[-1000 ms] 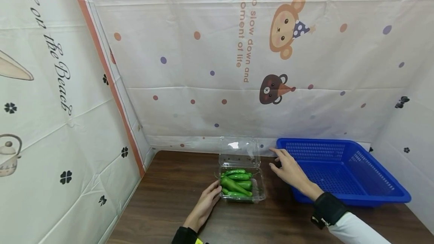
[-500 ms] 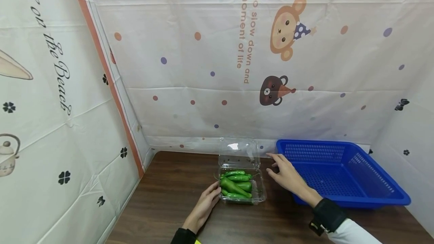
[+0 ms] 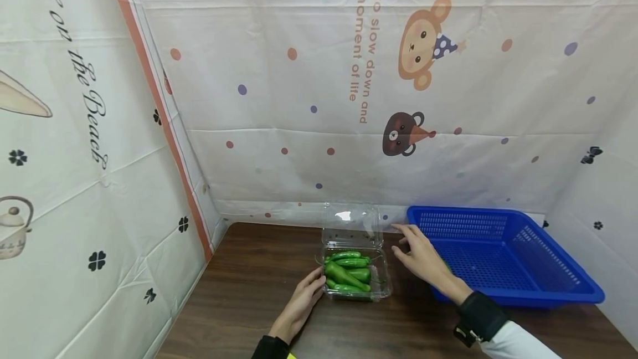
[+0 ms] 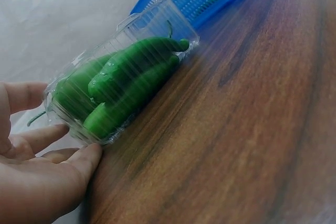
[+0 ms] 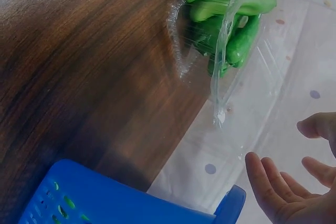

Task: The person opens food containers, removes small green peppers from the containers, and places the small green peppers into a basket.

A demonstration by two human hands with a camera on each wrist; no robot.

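A clear plastic clamshell box (image 3: pixel 381 287) stands on the table with its lid (image 3: pixel 351 220) raised at the back. Several green peppers (image 3: pixel 346 275) lie inside it. Extended fingers of my left hand (image 3: pixel 301 298) touch the box's left side; the left wrist view shows them against its end wall (image 4: pixel 58 111). My right hand (image 3: pixel 422 252) hovers with spread fingers between the box and a blue basket (image 3: pixel 498 292), holding nothing. Green shows through the basket's holes (image 5: pixel 63 211) in the right wrist view; what lies there is mostly hidden behind my right arm in the head view.
The brown wooden table (image 3: pixel 239 292) carries both containers. White printed cloth (image 3: pixel 279 93) hangs behind and at both sides, close to the raised lid and the basket's back rim. The basket fills the table's right part.
My right hand has shifted slightly left and down since a second ago, and has barely moved in the last half second. The left hand, box and peppers stay in place.
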